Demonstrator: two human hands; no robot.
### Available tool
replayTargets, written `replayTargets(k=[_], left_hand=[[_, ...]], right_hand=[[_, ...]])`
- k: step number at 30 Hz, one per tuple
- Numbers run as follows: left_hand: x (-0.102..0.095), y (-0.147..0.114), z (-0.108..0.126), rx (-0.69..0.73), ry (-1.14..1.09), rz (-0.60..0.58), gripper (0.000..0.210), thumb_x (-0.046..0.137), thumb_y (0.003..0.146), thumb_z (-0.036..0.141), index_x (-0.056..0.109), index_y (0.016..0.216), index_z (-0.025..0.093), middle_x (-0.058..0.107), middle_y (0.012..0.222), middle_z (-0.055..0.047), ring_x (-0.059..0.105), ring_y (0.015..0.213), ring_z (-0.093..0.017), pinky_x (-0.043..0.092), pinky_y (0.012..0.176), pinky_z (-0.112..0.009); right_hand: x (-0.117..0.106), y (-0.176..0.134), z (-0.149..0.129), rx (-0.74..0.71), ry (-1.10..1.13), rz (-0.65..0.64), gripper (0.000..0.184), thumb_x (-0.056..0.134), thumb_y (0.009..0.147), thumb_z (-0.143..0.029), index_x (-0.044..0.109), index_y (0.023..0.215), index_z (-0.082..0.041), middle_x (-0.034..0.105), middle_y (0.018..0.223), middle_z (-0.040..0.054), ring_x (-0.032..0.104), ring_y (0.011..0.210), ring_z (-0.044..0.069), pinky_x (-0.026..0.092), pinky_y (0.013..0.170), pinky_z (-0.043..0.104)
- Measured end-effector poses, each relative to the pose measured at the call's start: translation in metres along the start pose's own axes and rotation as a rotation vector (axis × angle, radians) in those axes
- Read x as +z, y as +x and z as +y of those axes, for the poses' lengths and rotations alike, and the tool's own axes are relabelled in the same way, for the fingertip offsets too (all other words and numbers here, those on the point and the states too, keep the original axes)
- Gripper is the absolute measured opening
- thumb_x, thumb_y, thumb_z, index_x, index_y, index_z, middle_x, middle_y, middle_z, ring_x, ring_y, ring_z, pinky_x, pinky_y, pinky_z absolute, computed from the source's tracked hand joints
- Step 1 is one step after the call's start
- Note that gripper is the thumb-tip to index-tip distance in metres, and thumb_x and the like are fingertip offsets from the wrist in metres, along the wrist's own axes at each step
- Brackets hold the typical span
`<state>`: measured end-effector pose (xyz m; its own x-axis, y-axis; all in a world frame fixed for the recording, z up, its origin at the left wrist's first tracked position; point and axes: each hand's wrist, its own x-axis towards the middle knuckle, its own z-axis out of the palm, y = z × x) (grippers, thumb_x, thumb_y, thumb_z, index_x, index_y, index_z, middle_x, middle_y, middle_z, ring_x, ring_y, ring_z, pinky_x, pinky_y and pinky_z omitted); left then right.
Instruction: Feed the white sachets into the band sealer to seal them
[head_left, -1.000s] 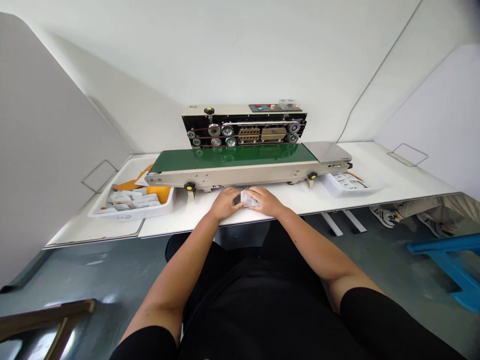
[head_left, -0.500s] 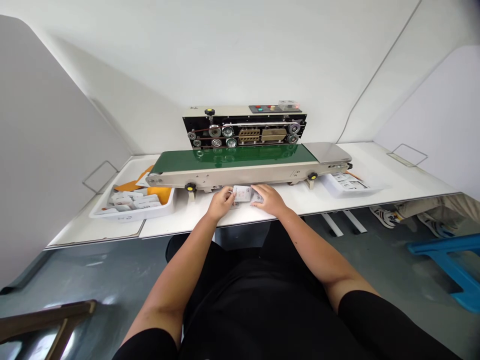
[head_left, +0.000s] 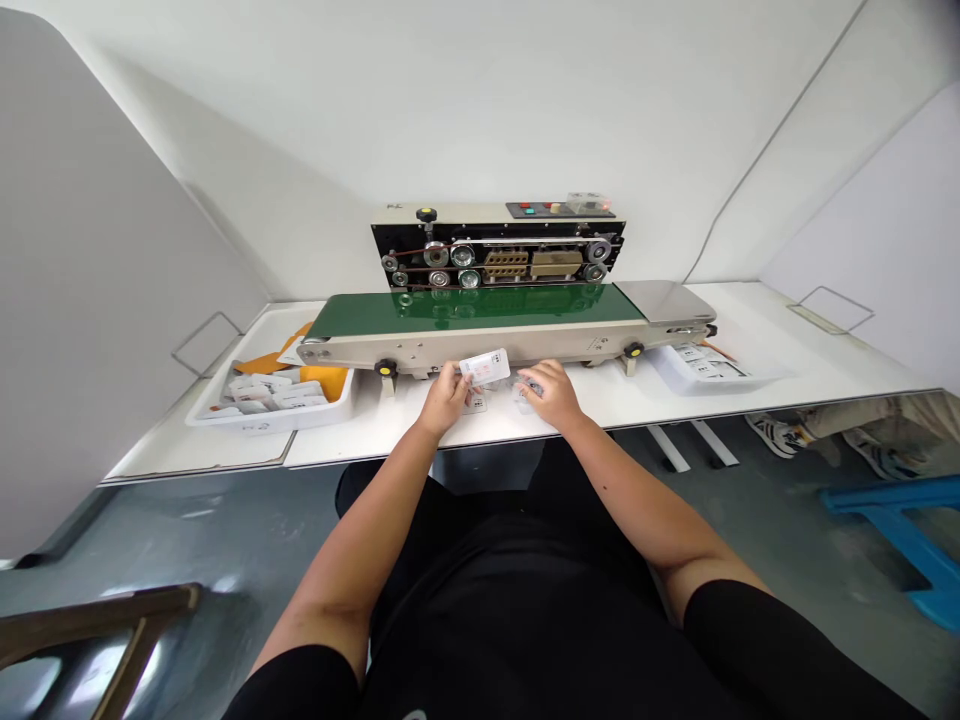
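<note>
My left hand (head_left: 447, 398) is closed on a small white printed packet (head_left: 484, 367), thumb on its near left corner, held tilted just in front of the sealing machine's conveyor. My right hand (head_left: 553, 394) is closed, thumb and fingers pinching a clear plastic bag (head_left: 527, 388). Below the left fingers, another printed packet (head_left: 475, 402) lies on the white table near its front edge. Behind both hands stands the band sealing machine (head_left: 495, 255) with a green conveyor belt (head_left: 465, 310).
On the left, a white bin (head_left: 259, 421) holds several packets and orange pieces. A second white bin (head_left: 701, 384) with packets sits under the conveyor's right end. At right are a person's shoes (head_left: 776, 435) and a blue stool (head_left: 892, 500); a brown wooden chair (head_left: 97, 620) stands at lower left.
The left-hand packet has been raised and tilted, away from the right hand. My right fingers have drawn together on the clear bag. The view has shifted slightly.
</note>
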<state>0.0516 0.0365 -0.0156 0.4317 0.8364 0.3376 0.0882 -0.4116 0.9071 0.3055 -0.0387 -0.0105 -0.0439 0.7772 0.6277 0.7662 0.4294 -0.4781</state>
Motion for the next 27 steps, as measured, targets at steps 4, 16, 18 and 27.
replayTargets(k=[4, 16, 18, 27], left_hand=[[0.0, -0.001, -0.001, 0.039, -0.09, -0.123, 0.043, 0.054, 0.103, 0.066, 0.042, 0.108, 0.025, 0.078, 0.095, -0.006, 0.071, 0.07, -0.018, 0.053, 0.071, -0.033], [-0.005, -0.002, 0.016, 0.233, 0.329, -0.273, 0.026, 0.065, 0.099, 0.041, 0.066, 0.118, 0.023, 0.073, 0.122, -0.01, 0.067, 0.116, -0.028, 0.055, 0.098, -0.042], [-0.005, -0.003, 0.018, 0.238, 0.357, -0.264, 0.027, 0.066, 0.098, 0.039, 0.068, 0.121, 0.024, 0.073, 0.121, -0.01, 0.066, 0.117, -0.027, 0.056, 0.099, -0.042], [-0.005, -0.002, 0.017, 0.257, 0.408, -0.235, 0.025, 0.065, 0.098, 0.038, 0.068, 0.119, 0.024, 0.073, 0.117, -0.01, 0.067, 0.111, -0.027, 0.057, 0.096, -0.042]], right_hand=[[0.012, -0.005, -0.021, 0.099, 0.164, -0.012, 0.024, 0.067, 0.096, -0.041, 0.081, 0.107, -0.025, 0.078, 0.101, 0.0083, 0.065, 0.105, 0.03, 0.054, 0.099, 0.05], [-0.023, 0.036, -0.023, 0.394, 0.634, 0.207, 0.034, 0.064, 0.094, -0.055, 0.058, 0.105, -0.024, 0.074, 0.095, 0.0029, 0.07, 0.068, 0.014, 0.058, 0.065, 0.027], [-0.063, 0.06, 0.002, 0.445, 0.57, 0.415, 0.03, 0.062, 0.098, -0.05, 0.056, 0.111, -0.023, 0.073, 0.095, 0.0012, 0.064, 0.056, 0.009, 0.052, 0.055, 0.021], [-0.169, 0.157, 0.097, 0.865, 0.312, 0.632, 0.015, 0.053, 0.099, -0.006, 0.062, 0.11, -0.002, 0.063, 0.07, 0.001, 0.052, 0.046, 0.001, 0.042, 0.054, 0.018]])
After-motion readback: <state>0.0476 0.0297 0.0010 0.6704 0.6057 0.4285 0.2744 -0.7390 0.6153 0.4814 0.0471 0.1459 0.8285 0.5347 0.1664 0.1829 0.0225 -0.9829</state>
